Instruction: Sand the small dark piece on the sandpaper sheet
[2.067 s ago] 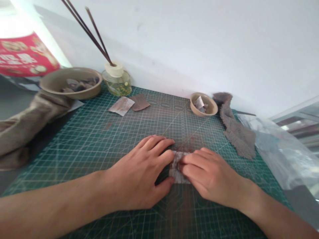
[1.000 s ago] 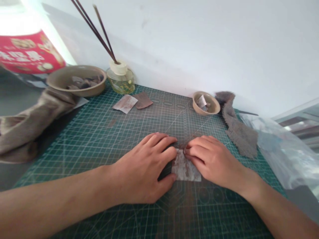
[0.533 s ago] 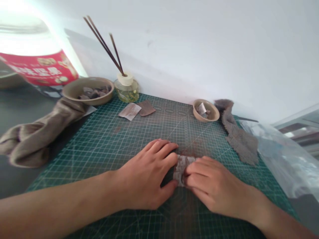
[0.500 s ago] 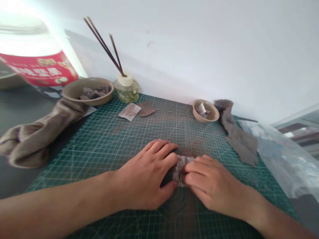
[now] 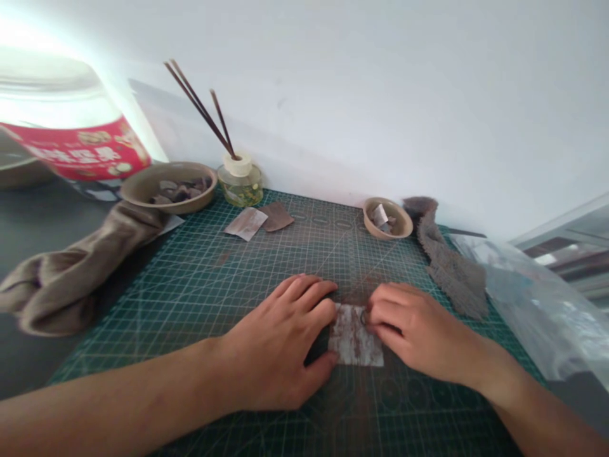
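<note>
On the green cutting mat [image 5: 190,285] lies a thin whitish square sheet [image 5: 356,343], smeared with brown streaks. My left hand [image 5: 285,343] rests palm down, fingers apart, its index finger and thumb touching the sheet's left edge. My right hand [image 5: 413,330] is closed in a pinch at the sheet's upper right. A small dark object shows at its fingertips, too little visible to name. Brown dust marks the mat around the sheet.
Behind stand a bowl of grey-brown pieces [image 5: 171,206], a reed diffuser [image 5: 240,181] and a smaller bowl [image 5: 404,225]. Two flat squares [image 5: 247,222] lie near the diffuser. A brown cloth [image 5: 90,273] is left; a grey fuzzy strip [image 5: 451,273] and clear plastic bag [image 5: 528,304] are right.
My right hand has moved slightly up and right, uncovering more of the streaked sheet. My left hand stays at the sheet's left edge. The view has tilted up a little.
</note>
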`<state>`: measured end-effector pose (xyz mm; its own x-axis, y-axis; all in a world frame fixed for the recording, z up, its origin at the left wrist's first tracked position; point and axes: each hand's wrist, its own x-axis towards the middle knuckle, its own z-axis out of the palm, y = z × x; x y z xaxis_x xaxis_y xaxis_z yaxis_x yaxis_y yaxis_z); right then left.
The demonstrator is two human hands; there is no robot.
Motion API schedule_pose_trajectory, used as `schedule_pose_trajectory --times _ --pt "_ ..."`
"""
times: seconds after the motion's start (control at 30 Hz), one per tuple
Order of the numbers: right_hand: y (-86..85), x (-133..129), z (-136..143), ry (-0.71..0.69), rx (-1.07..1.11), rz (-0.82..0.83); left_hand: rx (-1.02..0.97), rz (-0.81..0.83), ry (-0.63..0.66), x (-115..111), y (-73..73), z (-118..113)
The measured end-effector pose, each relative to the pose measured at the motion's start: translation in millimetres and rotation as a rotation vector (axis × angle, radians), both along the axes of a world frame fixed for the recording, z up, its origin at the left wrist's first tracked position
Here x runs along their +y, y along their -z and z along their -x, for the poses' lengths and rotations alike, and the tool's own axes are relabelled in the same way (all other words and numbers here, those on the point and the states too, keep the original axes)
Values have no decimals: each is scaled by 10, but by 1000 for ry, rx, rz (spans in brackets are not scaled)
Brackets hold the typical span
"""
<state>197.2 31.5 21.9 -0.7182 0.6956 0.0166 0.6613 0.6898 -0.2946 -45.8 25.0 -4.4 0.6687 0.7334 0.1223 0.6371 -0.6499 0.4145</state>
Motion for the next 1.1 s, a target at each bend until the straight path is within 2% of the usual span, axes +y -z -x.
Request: schedule_pose_trajectory --times 0.1,0.2,0.27,0.37,0.43,0.53,0.6,0.67,0.73,0.83,0.9,1.0,1.1 --pt "28 -34 16 -107 10 -32 4 12 -10 -7 -10 0" --pt "95 -23 53 -21 46 -161 8 18 -8 -8 -21 -3" --pt "105 3 58 8 41 -140 18 26 -17 -6 -22 -5" --pt "90 8 65 -116 36 -51 31 38 -17 -4 -13 -4" --pt "92 6 75 -161 70 -62 30 38 -5 -5 -6 -3" --pt "93 39 53 -33 95 -113 21 27 -4 -4 -2 -2" --pt "76 57 10 20 62 -56 18 21 -8 -2 -2 -3" --pt "59 45 -23 -35 34 34 15 22 -8 -2 -1 -3" --pt "59 20 -28 -99 41 35 12 24 -2 -6 1 -1" --pt "65 25 -20 -22 89 -79 8 16 9 -9 8 4" --pt "50 46 -28 31 78 -63 8 7 11 -5 13 4" --pt "28 31 -28 -66 31 19 14 11 7 0 16 -1" --pt "48 2 3 -122 57 -63 19 14 11 -4 10 -4"
